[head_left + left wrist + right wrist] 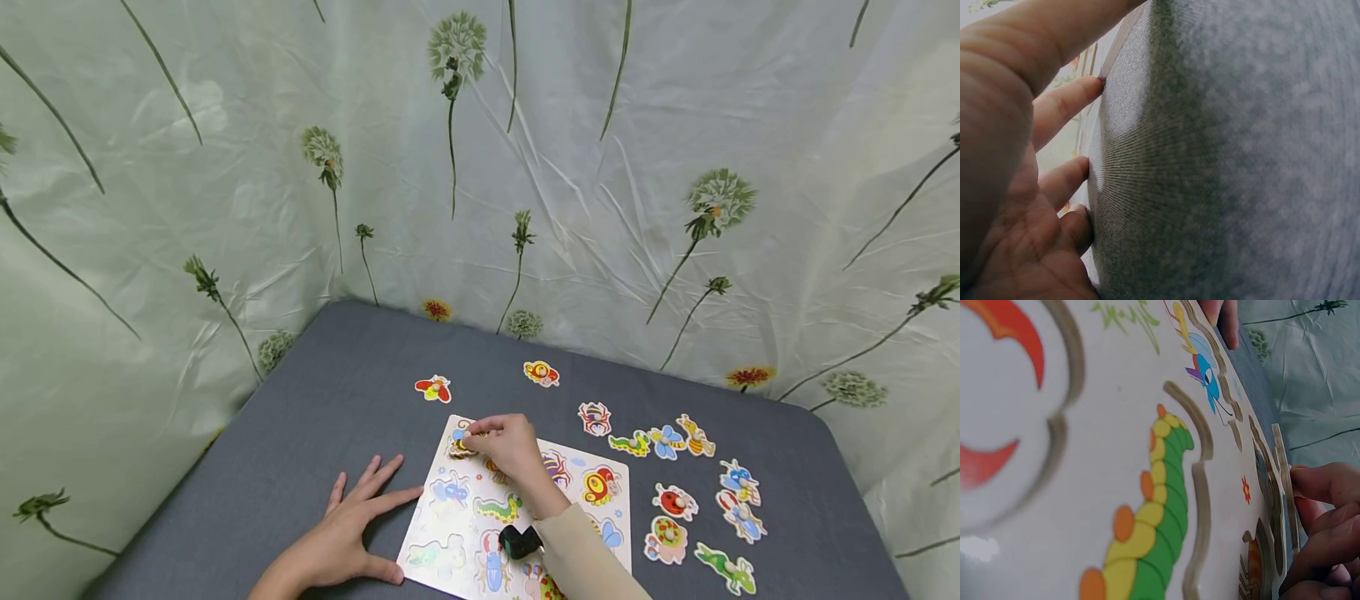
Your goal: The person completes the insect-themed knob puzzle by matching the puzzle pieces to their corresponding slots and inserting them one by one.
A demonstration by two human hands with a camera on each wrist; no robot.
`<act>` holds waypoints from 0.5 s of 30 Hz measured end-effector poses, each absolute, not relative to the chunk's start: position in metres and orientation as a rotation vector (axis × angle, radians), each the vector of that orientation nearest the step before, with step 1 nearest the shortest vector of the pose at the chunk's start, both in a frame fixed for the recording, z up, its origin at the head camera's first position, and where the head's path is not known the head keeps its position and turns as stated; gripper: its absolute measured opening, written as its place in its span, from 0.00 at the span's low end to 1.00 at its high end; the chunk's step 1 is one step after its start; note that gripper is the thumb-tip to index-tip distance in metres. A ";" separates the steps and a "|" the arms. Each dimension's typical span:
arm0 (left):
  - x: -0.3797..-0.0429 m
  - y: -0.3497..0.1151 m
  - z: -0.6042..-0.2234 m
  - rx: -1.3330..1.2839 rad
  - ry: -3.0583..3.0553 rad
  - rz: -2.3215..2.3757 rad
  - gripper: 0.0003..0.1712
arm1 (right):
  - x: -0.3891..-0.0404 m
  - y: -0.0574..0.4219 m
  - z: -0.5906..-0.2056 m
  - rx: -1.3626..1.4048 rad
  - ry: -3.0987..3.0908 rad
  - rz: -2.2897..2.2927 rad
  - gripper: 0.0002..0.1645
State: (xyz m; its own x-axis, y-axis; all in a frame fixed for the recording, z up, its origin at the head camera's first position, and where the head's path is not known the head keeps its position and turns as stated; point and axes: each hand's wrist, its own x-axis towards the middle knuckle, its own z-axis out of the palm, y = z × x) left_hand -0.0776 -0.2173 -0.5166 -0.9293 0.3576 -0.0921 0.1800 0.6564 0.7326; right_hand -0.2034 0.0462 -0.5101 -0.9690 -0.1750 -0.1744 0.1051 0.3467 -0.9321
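Observation:
A white wooden insect puzzle board (467,522) lies on the grey table, its recesses printed with insects. At its far left corner my right hand (517,458) pinches a winged-insect puzzle piece (459,452); the right wrist view shows the piece's wooden edge (1286,481) standing tilted close over a recess. The fingers partly cover its picture. My left hand (348,525) lies spread on the table by the left edge of the board, thumb and index fingertip right at that edge. The green caterpillar recess (1163,506) shows large in the right wrist view.
Beyond the board lie a red-winged insect piece (433,388) and a red and yellow piece (542,373). Several more pieces, among them a spider (595,418), a ladybug (675,502) and a grasshopper (726,568), lie to the right. A dandelion-print curtain (420,167) hangs behind the table.

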 end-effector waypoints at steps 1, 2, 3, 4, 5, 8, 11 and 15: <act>-0.078 -0.218 -0.517 0.436 2.647 1.135 0.59 | -0.203 0.045 -0.510 -0.059 2.361 -1.672 0.08; -0.079 -0.218 -0.517 0.436 2.649 1.137 0.59 | -0.203 0.045 -0.509 -0.057 2.354 -1.679 0.08; -0.079 -0.218 -0.517 0.434 2.649 1.138 0.59 | -0.203 0.044 -0.509 -0.064 2.364 -1.673 0.08; -0.079 -0.219 -0.517 0.430 2.646 1.140 0.59 | -0.204 0.043 -0.509 -0.073 2.371 -1.665 0.08; -0.079 -0.219 -0.518 0.425 2.643 1.138 0.59 | -0.203 0.042 -0.509 -0.075 2.372 -1.654 0.08; -0.077 -0.220 -0.519 0.419 2.634 1.138 0.59 | -0.203 0.041 -0.511 -0.086 2.397 -1.603 0.08; -0.076 -0.220 -0.520 0.433 2.640 1.139 0.59 | -0.201 0.040 -0.512 -0.083 2.426 -1.555 0.07; -0.078 -0.218 -0.520 0.457 2.643 1.143 0.59 | -0.201 0.040 -0.513 -0.083 2.478 -1.513 0.05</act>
State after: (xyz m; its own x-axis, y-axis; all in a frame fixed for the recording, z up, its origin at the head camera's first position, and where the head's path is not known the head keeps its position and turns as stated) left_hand -0.0777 -0.2184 -0.5200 -0.9260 0.3684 -0.0822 0.1923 0.6480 0.7370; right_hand -0.2009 0.0405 -0.5132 -0.9704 -0.1704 -0.1709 0.0742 0.4634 -0.8830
